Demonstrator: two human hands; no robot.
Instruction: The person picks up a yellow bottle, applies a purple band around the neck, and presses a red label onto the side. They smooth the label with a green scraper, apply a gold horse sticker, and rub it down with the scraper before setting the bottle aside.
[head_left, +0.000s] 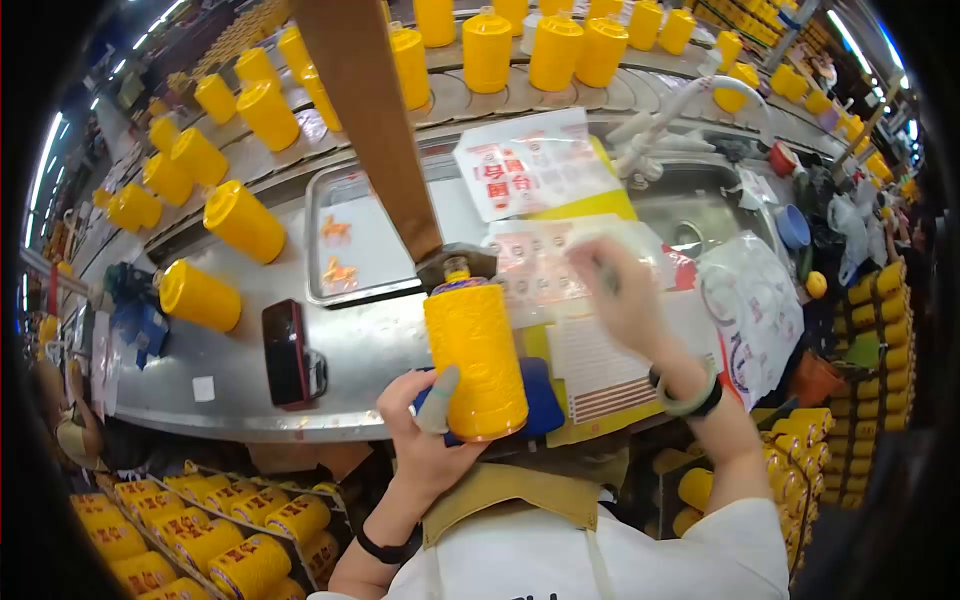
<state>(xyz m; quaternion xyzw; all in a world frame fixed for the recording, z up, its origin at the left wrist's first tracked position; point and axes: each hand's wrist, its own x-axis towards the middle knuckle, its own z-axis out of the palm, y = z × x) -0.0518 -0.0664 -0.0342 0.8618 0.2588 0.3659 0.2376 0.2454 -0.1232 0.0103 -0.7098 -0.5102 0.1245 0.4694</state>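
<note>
A yellow bottle [472, 355] with an embossed surface stands near my body, its narrow neck up against a dark fitting at the foot of a brown post. My left hand [425, 435] is closed around the bottle's lower left side, with a grey finger cover on the thumb. A dark blue pad [543, 400] lies under and beside the bottle. Over the sheets to the right, my right hand [622, 295] is smeared by motion, its fingers bent. Below it are a clear sticker sheet [530, 262] with small printed marks and a striped sheet [610, 365].
The brown post [365, 120] rises in front of me. Behind it, yellow bottles [487, 52] line a conveyor [440, 105]. A metal tray [375, 225] holds orange decals; a red-edged phone [284, 352] lies left. A sink [690, 215] and crumpled plastic [750, 310] are right. Crated bottles [250, 565] stand below.
</note>
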